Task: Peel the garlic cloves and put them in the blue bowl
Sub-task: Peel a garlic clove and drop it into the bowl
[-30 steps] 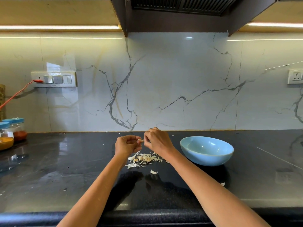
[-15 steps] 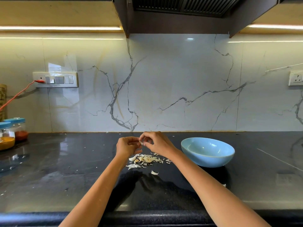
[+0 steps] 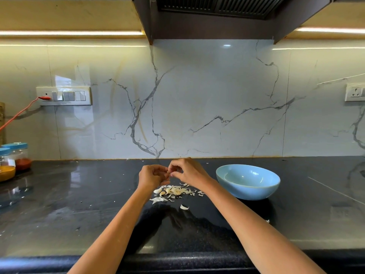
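Both hands, left hand [image 3: 151, 176] and right hand [image 3: 188, 171], are pinching one garlic clove [image 3: 169, 174] above the peel pile [image 3: 173, 191], beside the blue bowl [image 3: 247, 189].

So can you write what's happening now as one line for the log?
step: peeling | left hand: holds garlic clove | right hand: pinches its skin | blue bowl: looks empty
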